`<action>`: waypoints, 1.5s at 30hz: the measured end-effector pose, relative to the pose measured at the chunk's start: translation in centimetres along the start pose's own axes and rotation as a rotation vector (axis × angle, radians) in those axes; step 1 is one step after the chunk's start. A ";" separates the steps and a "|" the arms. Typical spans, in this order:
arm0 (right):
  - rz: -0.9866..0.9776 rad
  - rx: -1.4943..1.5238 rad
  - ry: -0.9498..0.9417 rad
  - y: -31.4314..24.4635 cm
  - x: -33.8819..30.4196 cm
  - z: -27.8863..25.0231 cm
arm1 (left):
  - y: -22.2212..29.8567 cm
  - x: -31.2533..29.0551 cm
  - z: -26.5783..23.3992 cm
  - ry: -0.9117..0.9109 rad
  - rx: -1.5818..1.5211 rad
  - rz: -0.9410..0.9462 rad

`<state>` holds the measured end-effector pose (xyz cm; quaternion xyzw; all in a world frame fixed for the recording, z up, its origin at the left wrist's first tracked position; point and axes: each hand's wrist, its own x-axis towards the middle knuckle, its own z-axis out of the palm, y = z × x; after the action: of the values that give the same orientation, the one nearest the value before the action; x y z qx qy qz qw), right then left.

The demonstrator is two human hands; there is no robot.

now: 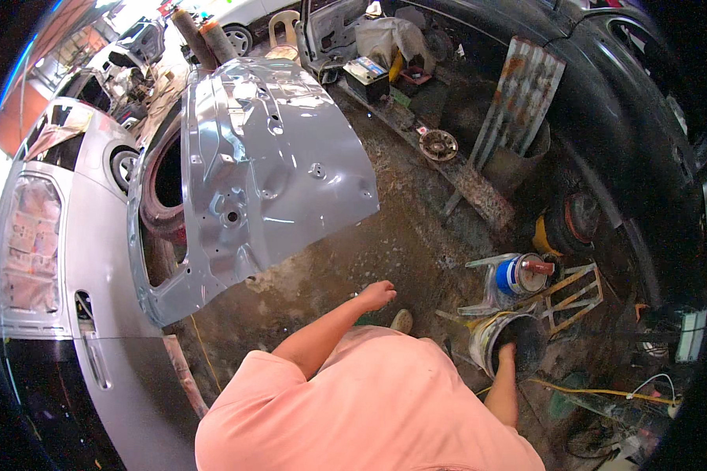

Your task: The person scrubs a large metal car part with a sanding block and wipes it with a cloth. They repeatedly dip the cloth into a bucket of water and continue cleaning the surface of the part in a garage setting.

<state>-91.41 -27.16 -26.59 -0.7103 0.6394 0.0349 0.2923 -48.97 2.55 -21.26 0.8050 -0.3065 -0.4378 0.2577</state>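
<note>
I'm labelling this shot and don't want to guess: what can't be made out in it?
All in the head view:
Right hand: its fingers, and anything they hold, are lost in the dark inside of the bucket.
The bucket's contents: hidden by shadow and the hand.
Left hand: its palm is hidden by the back of the hand.
Dark car body: cut off by the fisheye rim.

The bucket [481,339] is pale outside and dark inside, the can [508,276] blue, the metal panel [279,177] grey.

Smeared bucket [481,342], glossy smooth metal panel [289,182]
</note>
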 end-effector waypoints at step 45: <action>-0.047 1.681 0.357 -4.0 -16.0 -8.6 | 34.0 -2.9 27.9 -0.771 -0.340 0.327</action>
<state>-93.40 -16.86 -11.21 -0.2658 0.4743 -0.5689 0.6170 -83.42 -22.58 -9.98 0.4703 -0.4269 -0.7034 0.3191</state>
